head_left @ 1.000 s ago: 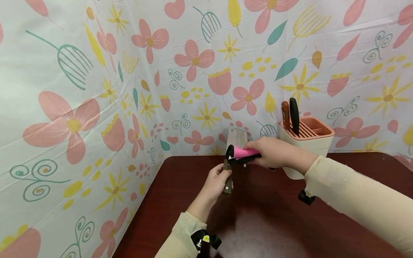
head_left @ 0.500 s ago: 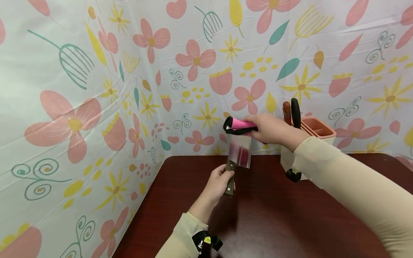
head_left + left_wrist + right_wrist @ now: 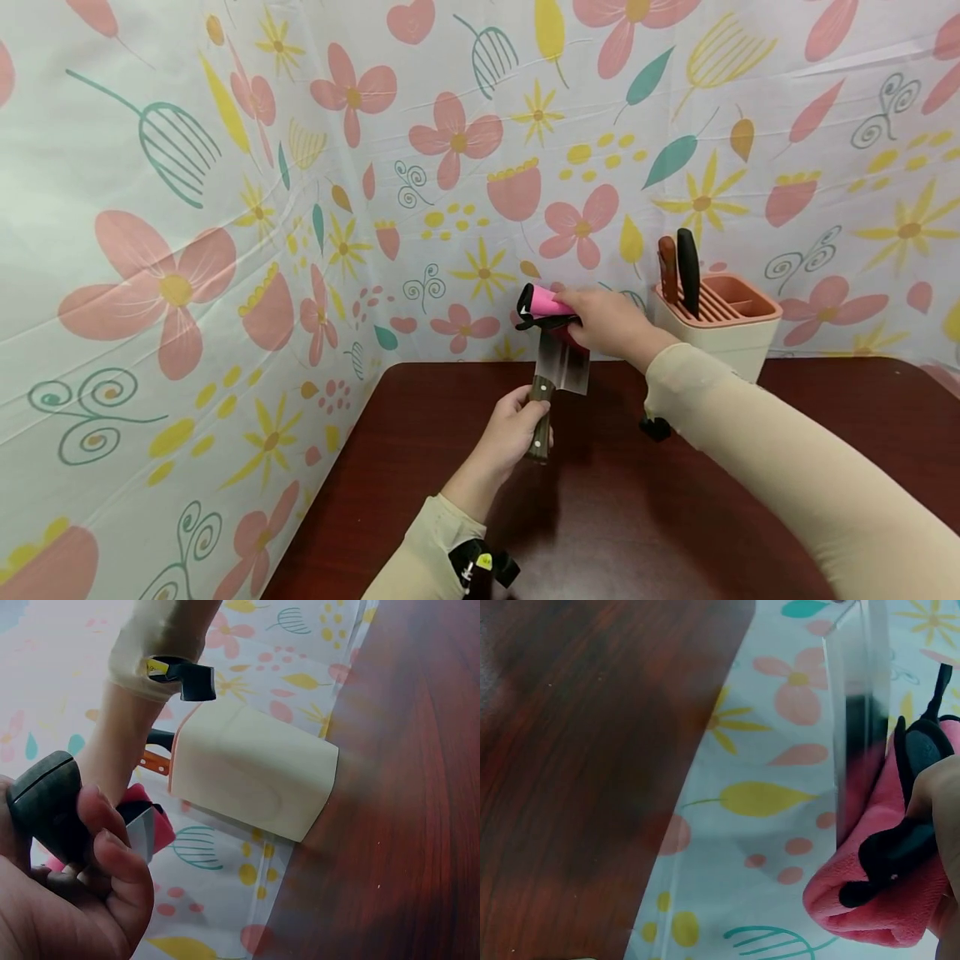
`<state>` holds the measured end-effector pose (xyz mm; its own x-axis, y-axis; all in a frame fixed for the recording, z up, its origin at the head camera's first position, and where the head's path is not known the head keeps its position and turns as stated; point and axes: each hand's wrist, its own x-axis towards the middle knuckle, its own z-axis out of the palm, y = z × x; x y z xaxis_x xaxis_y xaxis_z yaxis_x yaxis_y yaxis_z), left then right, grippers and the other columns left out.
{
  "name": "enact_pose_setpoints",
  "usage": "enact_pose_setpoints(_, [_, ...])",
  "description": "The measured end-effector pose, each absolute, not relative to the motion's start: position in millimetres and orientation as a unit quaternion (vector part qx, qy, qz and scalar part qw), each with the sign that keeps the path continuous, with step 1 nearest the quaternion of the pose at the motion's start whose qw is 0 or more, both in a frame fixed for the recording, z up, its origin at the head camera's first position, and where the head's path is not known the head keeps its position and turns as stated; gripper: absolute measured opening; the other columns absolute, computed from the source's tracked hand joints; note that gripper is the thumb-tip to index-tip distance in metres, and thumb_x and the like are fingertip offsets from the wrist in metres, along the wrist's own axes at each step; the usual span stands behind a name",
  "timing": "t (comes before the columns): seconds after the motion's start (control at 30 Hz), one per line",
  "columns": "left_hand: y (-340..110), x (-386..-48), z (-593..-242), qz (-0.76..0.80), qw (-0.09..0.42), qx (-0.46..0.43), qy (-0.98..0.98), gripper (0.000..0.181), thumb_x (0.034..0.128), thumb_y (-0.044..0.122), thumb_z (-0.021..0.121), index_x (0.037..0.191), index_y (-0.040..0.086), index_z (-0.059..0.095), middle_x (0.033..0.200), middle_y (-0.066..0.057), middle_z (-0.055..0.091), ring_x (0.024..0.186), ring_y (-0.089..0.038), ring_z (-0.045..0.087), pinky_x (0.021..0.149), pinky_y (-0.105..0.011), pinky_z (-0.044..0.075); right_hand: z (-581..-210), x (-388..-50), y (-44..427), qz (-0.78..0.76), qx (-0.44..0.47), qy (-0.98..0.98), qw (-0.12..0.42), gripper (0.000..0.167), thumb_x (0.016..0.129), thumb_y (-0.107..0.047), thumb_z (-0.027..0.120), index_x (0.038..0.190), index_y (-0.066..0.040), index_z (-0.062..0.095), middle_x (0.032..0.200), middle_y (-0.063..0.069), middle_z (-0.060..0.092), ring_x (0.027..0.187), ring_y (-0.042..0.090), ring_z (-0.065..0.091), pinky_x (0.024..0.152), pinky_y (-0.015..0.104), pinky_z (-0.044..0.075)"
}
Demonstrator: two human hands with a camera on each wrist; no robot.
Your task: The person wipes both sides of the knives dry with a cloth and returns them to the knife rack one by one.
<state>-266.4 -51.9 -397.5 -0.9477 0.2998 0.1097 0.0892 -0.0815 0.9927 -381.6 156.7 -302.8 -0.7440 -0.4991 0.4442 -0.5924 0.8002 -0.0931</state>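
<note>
My left hand (image 3: 512,429) grips the dark wooden handle (image 3: 541,421) of a cleaver, its broad metal blade (image 3: 562,367) pointing up and away above the table. Over the upper part of that blade, my right hand (image 3: 611,321) holds a folded pink cloth (image 3: 551,302) with black edging, hiding the blade's far end. Close up in the right wrist view, the fluffy cloth (image 3: 877,907) wraps against the shiny blade (image 3: 859,712), which reflects pink. Curled fingers (image 3: 124,870) surround the handle's butt (image 3: 49,791) in the left wrist view.
A cream knife holder (image 3: 720,337) with an orange slotted top stands at the back right of the dark red table (image 3: 637,500). A brown-handled knife (image 3: 667,268) and a black-handled one (image 3: 687,271) stick up from it. Flower-patterned cloth (image 3: 450,208) covers the walls behind.
From near the handle, my right hand has moved the cloth up the blade to its far end, then slightly back down. The left hand keeps its grip, with the cleaver shifted slightly right.
</note>
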Motion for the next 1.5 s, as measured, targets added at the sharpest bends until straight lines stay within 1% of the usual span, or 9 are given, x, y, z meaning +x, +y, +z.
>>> enact_pose_setpoints(0.07, [-51.9, -265.9, -397.4, 0.724, 0.08, 0.149, 0.669, 0.031, 0.1035, 0.015, 0.05, 0.129, -0.002, 0.054, 0.072, -0.007, 0.056, 0.055, -0.013, 0.058, 0.048, -0.03, 0.055, -305.1, -380.8, 155.0, 0.115, 0.298, -0.925, 0.205, 0.054, 0.085, -0.011, 0.07, 0.139, -0.012, 0.062, 0.112, 0.016, 0.075, 0.078, 0.029, 0.062, 0.067, 0.049, 0.052])
enact_pose_setpoints(0.17, [-52.0, -265.0, -396.5, 0.727, 0.085, 0.149, 0.665, 0.029, 0.1038, 0.016, 0.05, 0.128, 0.0, 0.054, 0.069, -0.007, 0.056, 0.054, -0.015, 0.058, 0.044, -0.033, 0.055, -308.2, -380.2, 153.2, 0.116, 0.307, -0.922, 0.208, 0.05, 0.084, -0.012, 0.073, 0.133, -0.011, 0.064, 0.111, 0.015, 0.075, 0.086, 0.032, 0.068, 0.076, 0.053, 0.056])
enact_pose_setpoints(0.33, [-51.4, -263.6, -395.4, 0.721, 0.08, 0.147, 0.673, 0.03, 0.1032, 0.015, 0.051, 0.128, -0.001, 0.055, 0.069, -0.005, 0.057, 0.055, -0.013, 0.059, 0.045, -0.031, 0.053, -313.9, -379.0, 152.7, 0.121, 0.307, -0.923, 0.199, 0.053, 0.086, -0.011, 0.074, 0.137, -0.01, 0.062, 0.12, 0.017, 0.074, 0.098, 0.035, 0.071, 0.087, 0.055, 0.057])
enact_pose_setpoints(0.5, [-50.8, -263.4, -395.4, 0.719, 0.075, 0.147, 0.675, 0.029, 0.1032, 0.012, 0.051, 0.127, -0.004, 0.055, 0.069, -0.005, 0.057, 0.055, -0.012, 0.059, 0.047, -0.029, 0.053, -318.7, -372.9, 152.8, 0.122, 0.307, -0.921, 0.206, 0.05, 0.085, -0.009, 0.073, 0.134, -0.011, 0.065, 0.116, 0.017, 0.075, 0.091, 0.034, 0.07, 0.084, 0.054, 0.057])
enact_pose_setpoints(0.73, [-52.1, -266.4, -396.0, 0.719, 0.067, 0.136, 0.678, 0.024, 0.1025, 0.013, 0.052, 0.119, -0.004, 0.055, 0.065, -0.005, 0.057, 0.053, -0.012, 0.059, 0.043, -0.03, 0.052, -328.0, -362.5, 150.9, 0.118, 0.318, -0.919, 0.202, 0.052, 0.086, -0.01, 0.072, 0.138, -0.009, 0.063, 0.122, 0.015, 0.074, 0.1, 0.035, 0.073, 0.088, 0.054, 0.058])
enact_pose_setpoints(0.97, [-52.3, -268.3, -398.0, 0.721, 0.064, 0.124, 0.679, 0.019, 0.1025, 0.012, 0.051, 0.113, -0.003, 0.056, 0.063, -0.005, 0.056, 0.052, -0.013, 0.059, 0.043, -0.031, 0.052, -334.4, -352.0, 148.7, 0.104, 0.326, -0.918, 0.202, 0.047, 0.085, -0.011, 0.074, 0.132, -0.013, 0.066, 0.111, 0.012, 0.077, 0.086, 0.028, 0.071, 0.082, 0.051, 0.059])
enact_pose_setpoints(1.13, [-53.2, -268.8, -399.1, 0.72, 0.063, 0.12, 0.68, 0.018, 0.1022, 0.013, 0.051, 0.112, -0.002, 0.055, 0.062, -0.005, 0.056, 0.051, -0.013, 0.058, 0.042, -0.032, 0.052, -333.8, -339.8, 147.8, 0.1, 0.331, -0.919, 0.19, 0.046, 0.085, -0.013, 0.076, 0.13, -0.014, 0.068, 0.106, 0.01, 0.077, 0.082, 0.025, 0.069, 0.078, 0.05, 0.059])
enact_pose_setpoints(1.23, [-53.3, -268.9, -399.2, 0.721, 0.059, 0.118, 0.68, 0.021, 0.1019, 0.014, 0.052, 0.114, -0.003, 0.055, 0.062, -0.005, 0.056, 0.051, -0.012, 0.058, 0.042, -0.031, 0.052, -333.3, -333.4, 148.0, 0.096, 0.34, -0.917, 0.187, 0.045, 0.085, -0.012, 0.076, 0.13, -0.014, 0.068, 0.103, 0.01, 0.078, 0.08, 0.025, 0.07, 0.077, 0.049, 0.059])
enact_pose_setpoints(1.5, [-54.5, -269.5, -400.3, 0.715, 0.068, 0.111, 0.687, 0.033, 0.1026, 0.015, 0.052, 0.13, -0.003, 0.053, 0.065, -0.005, 0.056, 0.051, -0.012, 0.058, 0.043, -0.03, 0.053, -331.6, -318.3, 146.4, 0.089, 0.345, -0.92, 0.166, 0.045, 0.084, -0.012, 0.076, 0.129, -0.014, 0.07, 0.097, 0.01, 0.077, 0.077, 0.025, 0.07, 0.07, 0.048, 0.058])
